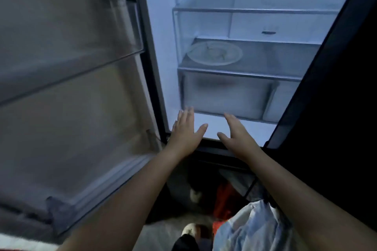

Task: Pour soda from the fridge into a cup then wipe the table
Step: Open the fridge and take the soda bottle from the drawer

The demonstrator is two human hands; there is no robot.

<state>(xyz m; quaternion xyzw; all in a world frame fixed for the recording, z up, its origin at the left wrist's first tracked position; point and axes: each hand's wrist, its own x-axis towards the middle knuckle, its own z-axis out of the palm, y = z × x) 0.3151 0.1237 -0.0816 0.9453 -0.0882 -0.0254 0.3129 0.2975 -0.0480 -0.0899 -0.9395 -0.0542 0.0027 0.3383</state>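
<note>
The fridge stands open in front of me, lit inside, with its door swung out to the left. Both my arms reach toward its lowest part. My left hand is held flat with straight fingers near the left front corner of the bottom drawer. My right hand is also flat with spread fingers, just to the right, in front of the same drawer. Neither hand holds anything. No soda bottle or cup is in sight.
A round plate lies on the middle glass shelf; the shelf above looks bare. The door's bins are blurred. A dark panel borders the fridge on the right. Below are my shoe, a light plastic bag and something red.
</note>
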